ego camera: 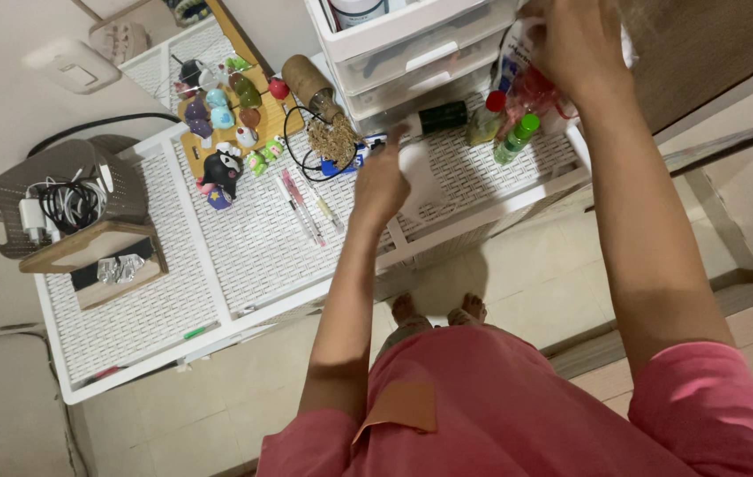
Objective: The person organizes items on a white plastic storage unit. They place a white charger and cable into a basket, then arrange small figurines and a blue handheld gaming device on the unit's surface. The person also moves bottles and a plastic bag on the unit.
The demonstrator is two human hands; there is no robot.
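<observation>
My left hand (pixel 383 181) rests on a white flat object (pixel 419 181) lying on the white woven shelf top (pixel 253 238), fingers closed over its left edge. My right hand (pixel 575 40) is up at the far right, gripping a clear bag of small bottles (pixel 531 88). A red-capped bottle (pixel 489 117) and a green bottle (pixel 516 139) poke out below the hand. A white bottle (pixel 514 53) shows behind its fingers.
A white plastic drawer unit (pixel 412 44) stands at the back. Small figurines on a wooden tray (pixel 226 115), a cardboard tube (pixel 308 81), black cable (pixel 306 150), pens (pixel 301 208), a dark cylinder (pixel 444 116), a brown basket with chargers (pixel 63 194) and a wooden box (pixel 98 256) lie about.
</observation>
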